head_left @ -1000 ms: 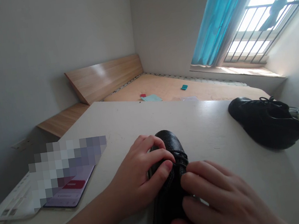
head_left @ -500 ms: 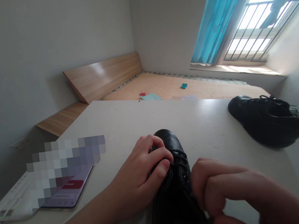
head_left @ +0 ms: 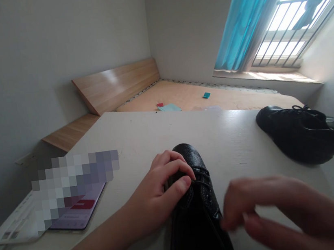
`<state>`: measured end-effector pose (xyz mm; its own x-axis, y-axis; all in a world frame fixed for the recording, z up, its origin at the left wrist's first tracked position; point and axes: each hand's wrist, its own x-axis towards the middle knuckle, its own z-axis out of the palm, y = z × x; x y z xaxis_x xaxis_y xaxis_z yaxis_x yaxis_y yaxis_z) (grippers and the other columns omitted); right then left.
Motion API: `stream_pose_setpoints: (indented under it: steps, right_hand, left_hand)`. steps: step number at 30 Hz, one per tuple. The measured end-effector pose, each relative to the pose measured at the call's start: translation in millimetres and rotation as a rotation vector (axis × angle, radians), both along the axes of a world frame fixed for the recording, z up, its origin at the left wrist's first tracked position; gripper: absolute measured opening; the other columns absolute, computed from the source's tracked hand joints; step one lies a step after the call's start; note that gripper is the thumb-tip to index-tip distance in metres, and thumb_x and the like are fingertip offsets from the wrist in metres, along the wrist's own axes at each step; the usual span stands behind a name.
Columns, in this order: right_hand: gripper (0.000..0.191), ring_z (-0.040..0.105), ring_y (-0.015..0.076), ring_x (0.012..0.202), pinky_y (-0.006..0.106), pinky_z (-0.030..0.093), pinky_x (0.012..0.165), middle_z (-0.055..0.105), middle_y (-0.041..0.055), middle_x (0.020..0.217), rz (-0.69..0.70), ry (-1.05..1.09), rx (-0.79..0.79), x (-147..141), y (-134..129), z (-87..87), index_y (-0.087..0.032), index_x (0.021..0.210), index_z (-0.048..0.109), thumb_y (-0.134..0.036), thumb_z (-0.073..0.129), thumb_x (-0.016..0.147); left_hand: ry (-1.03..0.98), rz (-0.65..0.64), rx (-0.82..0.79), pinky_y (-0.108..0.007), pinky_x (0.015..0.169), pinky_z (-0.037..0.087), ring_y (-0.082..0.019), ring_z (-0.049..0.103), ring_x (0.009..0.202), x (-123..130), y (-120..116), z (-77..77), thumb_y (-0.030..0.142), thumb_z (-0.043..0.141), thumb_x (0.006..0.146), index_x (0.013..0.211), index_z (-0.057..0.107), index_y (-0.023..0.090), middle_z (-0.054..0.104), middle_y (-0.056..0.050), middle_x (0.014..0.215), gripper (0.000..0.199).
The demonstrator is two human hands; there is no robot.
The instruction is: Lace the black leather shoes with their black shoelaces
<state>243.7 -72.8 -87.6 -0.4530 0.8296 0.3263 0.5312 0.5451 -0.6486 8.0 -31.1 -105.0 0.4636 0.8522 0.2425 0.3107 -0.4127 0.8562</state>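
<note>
We record the left hand clenched on the black leather lace-up shoe, lying on the white surface between the hands, the right hand released beside it; a steady pinch at the eyelets serves best.

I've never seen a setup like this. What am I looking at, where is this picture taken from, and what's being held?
This comes from one camera worn on a person's head, looking forward and down. There's no machine: those are the person's own bare hands. The left hand grasps a black leather lace-up shoe near its laces. The right hand is blurred beside the shoe, and I can't see it holding anything. A second black shoe lies further right on the white tabletop. Papers lie at the left, partly pixelated.
</note>
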Motion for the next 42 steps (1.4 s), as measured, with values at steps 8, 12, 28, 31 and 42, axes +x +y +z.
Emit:
stream_pose_setpoints:
  steps: [8, 12, 28, 31, 42]
  right_hand:
    - [0.019, 0.061, 0.0124, 0.079, 0.024, 0.05, 0.066, 0.062, 0.0023, 0.095, -0.04, -0.025, -0.063, -29, 18, 0.3, -0.025, 0.106, 0.068, -0.019, 0.053, 0.096]
    - [0.019, 0.06, 0.0153, 0.085, 0.027, 0.05, 0.07, 0.06, 0.0041, 0.094, -0.04, -0.011, -0.056, -31, 18, -4.3, -0.023, 0.099, 0.071, -0.017, 0.052, 0.097]
    - [0.023, 0.056, 0.0151, 0.071, 0.027, 0.043, 0.061, 0.058, 0.0043, 0.085, -0.15, -0.155, 0.403, -44, 22, -19.8, -0.017, 0.087, 0.056, -0.015, 0.039, 0.103]
    - [0.02, 0.055, 0.0161, 0.077, 0.027, 0.044, 0.067, 0.056, 0.0046, 0.088, -0.108, -0.089, 0.321, -43, 22, -19.4, -0.018, 0.09, 0.054, -0.014, 0.039, 0.102]
    - [0.041, 0.047, 0.015, 0.086, 0.026, 0.042, 0.08, 0.049, 0.0016, 0.088, 0.062, 0.5, -0.471, -32, 27, -7.4, -0.02, 0.073, 0.054, -0.052, 0.053, 0.099]
  left_hand:
    - [0.147, 0.128, 0.178, -0.035, 0.085, 0.043, -0.021, 0.052, 0.093, -1, -1, 4.7, 0.023, 0.05, 0.09, 0.074, 0.053, 0.021, 0.056, -0.003, 0.09, 0.016]
    - [-0.031, -0.022, -0.042, -0.034, 0.085, 0.049, -0.02, 0.055, 0.09, -7, -5, 11.9, 0.038, 0.052, 0.094, 0.07, 0.063, 0.021, 0.057, -0.004, 0.094, 0.031]
    - [-0.444, -0.483, -0.449, -0.039, 0.073, 0.05, -0.017, 0.05, 0.043, -20, -9, 27.9, 0.053, 0.023, 0.099, 0.044, 0.043, 0.022, 0.054, -0.002, 0.039, 0.066]
    - [-0.287, -0.182, -0.225, -0.034, 0.074, 0.049, -0.018, 0.06, 0.062, -13, -8, 20.2, 0.033, 0.04, 0.098, 0.062, 0.061, 0.022, 0.066, -0.001, 0.061, 0.043]
    - [0.135, -0.025, 0.1, -0.033, 0.098, 0.039, -0.02, 0.051, 0.11, -4, -6, 4.4, 0.026, 0.055, 0.094, 0.093, 0.062, 0.024, 0.057, -0.001, 0.113, 0.008]
